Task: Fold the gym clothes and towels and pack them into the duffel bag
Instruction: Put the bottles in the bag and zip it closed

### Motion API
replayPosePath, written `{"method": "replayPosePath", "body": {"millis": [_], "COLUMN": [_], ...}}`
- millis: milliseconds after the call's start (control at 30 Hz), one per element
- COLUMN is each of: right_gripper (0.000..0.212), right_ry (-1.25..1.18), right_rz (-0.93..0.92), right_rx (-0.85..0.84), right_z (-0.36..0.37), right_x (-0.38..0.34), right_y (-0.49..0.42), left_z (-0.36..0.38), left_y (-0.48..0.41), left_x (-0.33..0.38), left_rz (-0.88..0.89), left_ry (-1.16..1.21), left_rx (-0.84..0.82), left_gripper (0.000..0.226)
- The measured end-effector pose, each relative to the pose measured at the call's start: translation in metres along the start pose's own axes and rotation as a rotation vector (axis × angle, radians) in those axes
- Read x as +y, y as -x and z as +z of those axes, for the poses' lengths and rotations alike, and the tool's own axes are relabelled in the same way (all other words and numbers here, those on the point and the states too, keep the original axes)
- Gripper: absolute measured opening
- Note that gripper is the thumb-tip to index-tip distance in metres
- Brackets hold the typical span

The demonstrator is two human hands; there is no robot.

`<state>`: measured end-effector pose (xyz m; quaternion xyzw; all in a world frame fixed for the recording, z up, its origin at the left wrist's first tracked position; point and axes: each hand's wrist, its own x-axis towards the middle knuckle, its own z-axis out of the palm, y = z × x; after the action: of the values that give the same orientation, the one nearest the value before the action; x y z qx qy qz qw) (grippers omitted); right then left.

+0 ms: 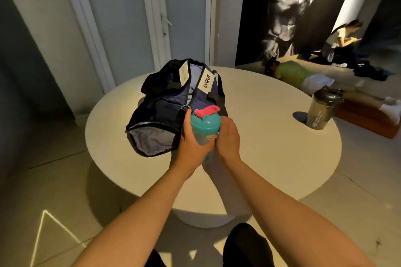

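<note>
A dark navy duffel bag (pixel 173 97) with a white "LVQUE" label lies on the round beige table (pixel 271 141), its grey-lined end facing me. Just in front of the bag I hold a clear shaker bottle (pixel 205 128) with a teal lid and pink flip cap. My left hand (pixel 191 145) grips the bottle's left side, thumb up by the lid. My right hand (pixel 227 138) wraps around its right side. No clothes or towels show on the table.
A second, dark grey shaker bottle (pixel 323 110) stands at the table's right edge. Beyond the table a person in a green top (pixel 293 71) lies on the floor and another person (pixel 340 37) sits by the wall. White doors stand behind the bag.
</note>
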<state>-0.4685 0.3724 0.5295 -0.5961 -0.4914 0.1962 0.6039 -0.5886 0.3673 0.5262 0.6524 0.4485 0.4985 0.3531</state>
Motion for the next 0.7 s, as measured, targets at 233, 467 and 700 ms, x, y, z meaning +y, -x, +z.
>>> {"method": "replayPosePath", "body": {"millis": [233,467,700], "right_gripper": [0.009,0.050,0.095], "right_ry": [0.103,0.660,0.784], "right_rz": [-0.219,-0.367,-0.240], "right_rx": [-0.114,-0.274,-0.304], "right_z": [0.026,0.061,0.088], "right_x": [-0.029,-0.039,-0.035], "right_y": [0.032,0.014,-0.010], "left_z": [-0.085,-0.118,-0.114], "left_y": [0.045,0.022,-0.032], "left_x": [-0.003,0.001,-0.018], "left_rz": [-0.043,-0.053,-0.013], "left_ry": [-0.111,-0.105,-0.027], "left_rx": [0.249,0.471,0.415], "left_gripper": [0.102,0.093,0.099]}}
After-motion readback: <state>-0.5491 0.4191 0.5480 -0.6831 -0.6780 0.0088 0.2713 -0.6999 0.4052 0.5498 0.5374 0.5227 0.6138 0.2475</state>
